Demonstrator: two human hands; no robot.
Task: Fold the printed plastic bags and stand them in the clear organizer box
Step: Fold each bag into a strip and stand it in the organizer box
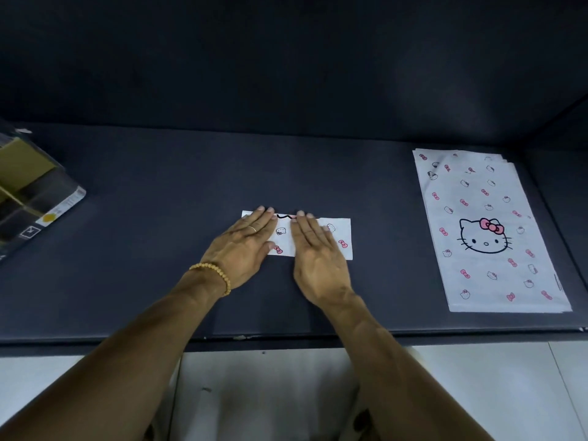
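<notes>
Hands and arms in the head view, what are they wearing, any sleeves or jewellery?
Both forearms are bare, with no sleeves in view and no gloves. The left hand has a thin pale band ring on one finger, and a bracelet of small round tan beads circles its wrist. The right hand shows no ring, watch or bracelet.

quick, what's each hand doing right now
Left hand: open, fingers flat, pressing the folded white printed plastic bag.
Right hand: open, fingers flat, pressing the same bag.

Both hands, left (245,246) and right (318,259), press flat on the folded bag (340,237) on the dark table (159,249).
</notes>
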